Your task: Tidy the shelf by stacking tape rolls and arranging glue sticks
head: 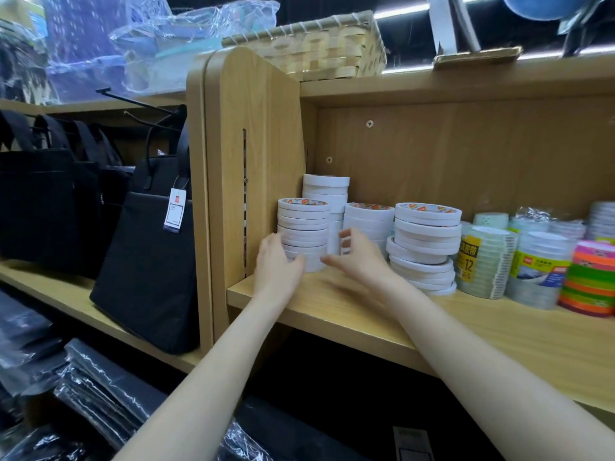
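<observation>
The head camera looks at a wooden shelf (332,311) with an upright side panel (253,128) at its left end. Both bare arms reach up to the leftmost stack of tape (303,232), a column of white rolls standing at the front of the shelf just beside the side panel. The left hand (278,266) cups the lower left side of that stack, its fingers curled against the bottom rolls. The right hand (357,256) is at the lower right of the same stack, fingers spread and partly curled; it is blurred, so whether it touches the rolls cannot be told. Neither hand has lifted anything.

Behind this stack a taller white stack (327,201) stands near the back wall. To the right come another white stack (367,224), partly hidden by the right hand, and then an uneven stack (426,244) whose rolls are shifted out of line, some leaning. Further right stand wrapped packs of clear tape (486,264) and a pile of bright coloured tape (589,281) at the picture's edge.

On top of the shelf unit sits a woven basket (319,44). To the left, black bags (146,261) hang and stand on a neighbouring shelf, one with a white tag (175,211).
</observation>
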{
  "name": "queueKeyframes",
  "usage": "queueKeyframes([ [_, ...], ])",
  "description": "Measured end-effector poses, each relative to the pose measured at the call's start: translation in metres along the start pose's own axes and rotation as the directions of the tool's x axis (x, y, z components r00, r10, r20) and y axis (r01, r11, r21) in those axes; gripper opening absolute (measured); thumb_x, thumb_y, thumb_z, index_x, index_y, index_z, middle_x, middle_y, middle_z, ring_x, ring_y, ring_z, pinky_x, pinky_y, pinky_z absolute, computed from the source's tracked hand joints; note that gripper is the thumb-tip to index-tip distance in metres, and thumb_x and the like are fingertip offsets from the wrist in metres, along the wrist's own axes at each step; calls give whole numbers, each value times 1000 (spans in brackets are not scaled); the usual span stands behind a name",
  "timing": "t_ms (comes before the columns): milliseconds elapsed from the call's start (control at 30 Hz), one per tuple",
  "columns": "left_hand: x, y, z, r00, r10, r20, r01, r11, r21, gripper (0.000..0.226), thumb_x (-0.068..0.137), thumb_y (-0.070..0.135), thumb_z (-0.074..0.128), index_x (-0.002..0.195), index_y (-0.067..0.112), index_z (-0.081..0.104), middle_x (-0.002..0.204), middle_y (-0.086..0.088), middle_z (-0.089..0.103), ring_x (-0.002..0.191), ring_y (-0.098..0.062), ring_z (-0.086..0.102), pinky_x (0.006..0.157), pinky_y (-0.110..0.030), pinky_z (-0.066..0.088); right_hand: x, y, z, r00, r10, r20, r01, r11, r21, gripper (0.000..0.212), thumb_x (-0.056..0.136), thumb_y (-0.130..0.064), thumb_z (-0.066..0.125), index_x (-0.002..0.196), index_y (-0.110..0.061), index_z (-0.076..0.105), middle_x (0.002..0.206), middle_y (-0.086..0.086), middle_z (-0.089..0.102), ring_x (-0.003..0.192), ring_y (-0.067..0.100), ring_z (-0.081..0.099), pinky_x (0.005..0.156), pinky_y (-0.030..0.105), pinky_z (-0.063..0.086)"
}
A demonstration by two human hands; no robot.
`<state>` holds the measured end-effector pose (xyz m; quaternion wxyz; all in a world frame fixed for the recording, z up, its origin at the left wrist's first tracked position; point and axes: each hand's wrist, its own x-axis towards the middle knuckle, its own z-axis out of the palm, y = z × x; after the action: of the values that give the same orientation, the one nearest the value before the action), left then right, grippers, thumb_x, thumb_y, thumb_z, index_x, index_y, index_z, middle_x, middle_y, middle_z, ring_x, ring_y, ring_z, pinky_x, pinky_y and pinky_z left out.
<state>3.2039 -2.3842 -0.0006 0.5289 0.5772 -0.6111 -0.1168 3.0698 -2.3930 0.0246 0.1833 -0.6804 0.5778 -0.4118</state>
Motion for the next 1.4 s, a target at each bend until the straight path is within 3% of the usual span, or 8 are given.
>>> queueKeyframes([
  [167,-13,17,11,977,166,-134,-179,980,-84,42,86,0,49,128,7,46,128,-6,44,116,-17,46,89,-17,32,-60,16,-65,943,-249,-222,205,958,-202,34,85,-11,63,117,-9,53,118,1,58,109,16,53,85,22,42],
  [400,-16,62,79,901,113,418,-27,978,-207,61,86,11,57,139,6,28,138,-9,42,126,-23,43,104,-32,36,-69,72,-123,980,35,-197,-100,938,-331,42,86,-14,61,125,-5,47,124,13,56,113,25,53,97,35,41],
  [600,-17,68,87,798,186,573,6,949,-315,66,68,16,62,129,14,38,126,-2,51,115,-19,51,102,-35,40,-57,86,-108,985,156,-80,-167,974,-151,35,86,-12,60,118,-14,46,112,3,58,114,22,55,101,39,41],
  [767,-7,43,60,856,152,494,0,956,-295,45,78,5,62,120,12,47,114,1,57,103,-16,57,91,-25,44,-53,75,-96,996,94,-11,-93,995,30,27,84,4,57,103,-15,50,105,6,64,104,20,61,100,39,44],
  [933,1,22,39,926,127,355,-113,992,-60,49,74,22,70,116,12,47,110,-2,61,99,-19,58,91,-34,46,-33,56,-64,998,27,48,-25,998,-50,30,83,3,56,113,-5,54,116,11,61,108,24,59,99,34,44],
  [1200,3,12,34,948,163,275,-132,983,-128,36,78,22,71,109,17,53,106,4,63,91,-13,62,88,-36,49,-11,45,-77,989,45,142,-22,987,-158,56,79,-17,71,128,-12,44,122,2,51,105,16,56,89,26,49],
  [1300,5,14,20,965,235,113,-230,972,-53,36,83,14,62,117,14,51,104,3,55,80,-7,54,79,-23,42,13,34,-107,999,-22,40,24,999,-39,39,83,2,60,120,-4,52,120,15,56,88,18,55,64,20,51],
  [1400,19,22,6,940,335,-70,-339,939,-59,32,83,6,55,115,12,55,104,0,52,86,-12,51,81,-25,42,40,15,-128,985,-161,-68,160,987,-20,28,85,0,60,110,-11,59,116,14,61,90,20,56,75,33,49],
])
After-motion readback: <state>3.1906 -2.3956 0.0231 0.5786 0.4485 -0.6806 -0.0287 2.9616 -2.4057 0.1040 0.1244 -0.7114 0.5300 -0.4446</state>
